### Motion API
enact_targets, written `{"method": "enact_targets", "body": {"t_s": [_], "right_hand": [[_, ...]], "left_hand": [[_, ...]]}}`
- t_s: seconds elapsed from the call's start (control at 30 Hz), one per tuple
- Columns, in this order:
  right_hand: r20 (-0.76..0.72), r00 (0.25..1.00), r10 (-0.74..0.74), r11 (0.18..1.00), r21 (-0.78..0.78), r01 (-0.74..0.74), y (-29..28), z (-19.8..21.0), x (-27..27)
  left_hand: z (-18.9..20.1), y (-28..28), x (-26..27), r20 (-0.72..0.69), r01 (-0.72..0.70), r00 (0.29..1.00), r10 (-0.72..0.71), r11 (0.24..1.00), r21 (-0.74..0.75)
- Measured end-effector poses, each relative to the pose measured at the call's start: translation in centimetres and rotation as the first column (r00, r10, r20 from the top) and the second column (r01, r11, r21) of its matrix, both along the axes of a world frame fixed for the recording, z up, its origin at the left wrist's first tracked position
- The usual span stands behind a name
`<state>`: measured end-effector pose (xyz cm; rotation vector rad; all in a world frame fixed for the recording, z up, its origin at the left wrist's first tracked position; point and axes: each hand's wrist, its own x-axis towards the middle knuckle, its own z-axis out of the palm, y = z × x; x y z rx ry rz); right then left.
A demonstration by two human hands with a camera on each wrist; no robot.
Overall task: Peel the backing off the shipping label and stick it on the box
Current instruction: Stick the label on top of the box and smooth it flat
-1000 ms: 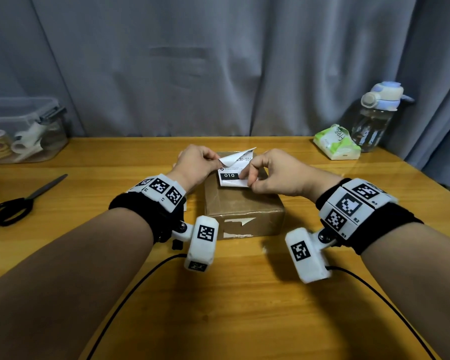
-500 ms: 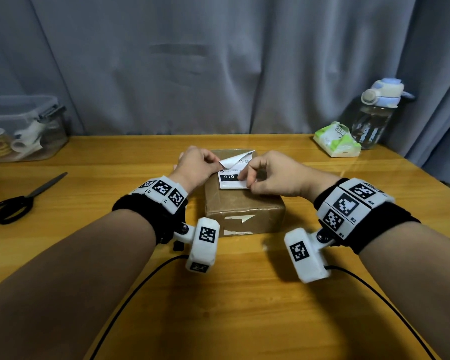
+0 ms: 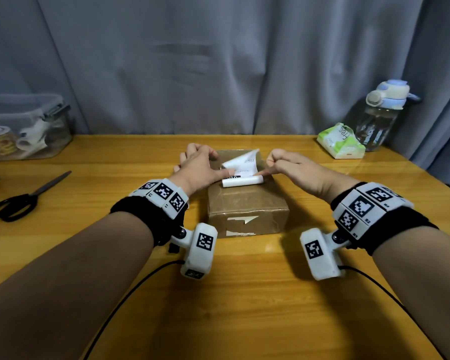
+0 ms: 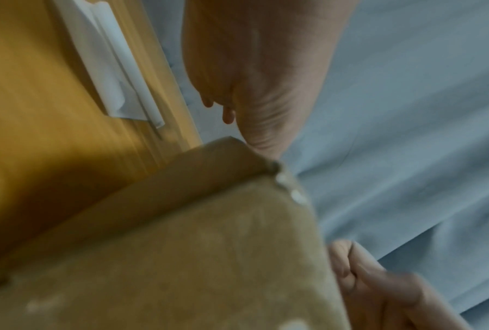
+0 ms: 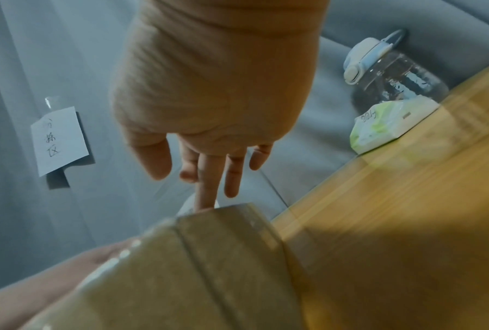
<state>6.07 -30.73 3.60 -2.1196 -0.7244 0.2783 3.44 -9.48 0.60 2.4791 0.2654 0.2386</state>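
A brown cardboard box (image 3: 247,206) sits mid-table. On its top lies the white shipping label (image 3: 244,163), its far right corner still curled up. A white roll of backing (image 3: 242,182) lies along the label's near edge. My left hand (image 3: 200,165) holds the label's left edge, thumb laid on it, the other fingers curled. My right hand (image 3: 286,165) reaches one straight finger to the roll's right end. The right wrist view shows that finger (image 5: 206,189) touching the box (image 5: 209,279) top. The left wrist view shows the left hand (image 4: 260,67) over the box (image 4: 181,256) corner; the label is hidden there.
Black scissors (image 3: 16,203) lie at the left, with a clear tub (image 3: 26,128) of tape rolls behind them. A tissue pack (image 3: 340,141) and a water bottle (image 3: 379,115) stand at the back right. White sheets (image 4: 110,67) lie on the table beyond the box. A grey curtain hangs behind.
The label has come down onto the box top and the backing now lies rolled at its near edge. My right hand has let go of its pinch and points one finger at the roll.
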Motion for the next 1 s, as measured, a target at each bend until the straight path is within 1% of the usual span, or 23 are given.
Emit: {"method": "enact_targets", "body": {"t_s": [0.07, 0.1, 0.23, 0.3, 0.43, 0.53, 0.67, 0.73, 0.9, 1.0], "right_hand": [[-0.009, 1.000, 0.030, 0.999, -0.022, -0.030, 1.0, -0.1, -0.3], [-0.028, 0.999, 0.042, 0.999, -0.006, -0.042, 1.3, -0.2, -0.3], [-0.051, 0.999, -0.007, 0.999, 0.049, 0.010, 0.6, -0.1, -0.3], [-0.072, 0.997, -0.015, 0.995, 0.092, 0.022, 0.5, -0.1, -0.1], [-0.138, 0.990, 0.015, 0.987, 0.161, 0.008, 1.0, -0.7, 0.3], [-0.131, 0.991, 0.027, 0.985, 0.170, -0.005, 0.5, -1.1, 0.3], [-0.153, 0.988, 0.016, 0.972, 0.234, 0.021, 0.4, -1.5, -0.4], [-0.162, 0.987, 0.016, 0.967, 0.255, 0.026, 0.5, -1.6, -0.5], [-0.135, 0.991, -0.026, 0.979, 0.199, 0.053, 0.2, -2.2, -0.5], [-0.141, 0.989, -0.032, 0.980, 0.188, 0.059, 0.1, -2.6, -0.4]], "left_hand": [[0.1, -0.6, -0.1, -0.008, 0.016, 1.000, -0.016, 1.000, 0.017], [0.1, -0.6, -0.2, -0.017, 0.016, 1.000, -0.016, 1.000, 0.025], [0.3, 0.7, -0.6, -0.075, -0.034, 0.996, 0.038, 0.998, 0.054], [0.5, 0.6, -0.9, -0.069, -0.030, 0.997, 0.036, 0.995, 0.090], [0.9, -1.6, -1.2, -0.067, 0.024, 0.998, -0.013, 0.985, 0.170], [0.9, -1.6, -1.4, -0.111, 0.058, 0.993, -0.039, 0.983, 0.172], [1.3, -1.1, -2.0, -0.190, 0.163, 0.974, -0.126, 0.968, 0.192], [1.6, -1.0, -1.8, -0.205, 0.185, 0.968, -0.142, 0.960, 0.209], [2.0, -1.3, -0.9, -0.159, 0.074, 0.986, -0.041, 0.975, 0.208], [1.9, -1.4, -1.4, -0.190, 0.133, 0.978, -0.089, 0.964, 0.230]]}}
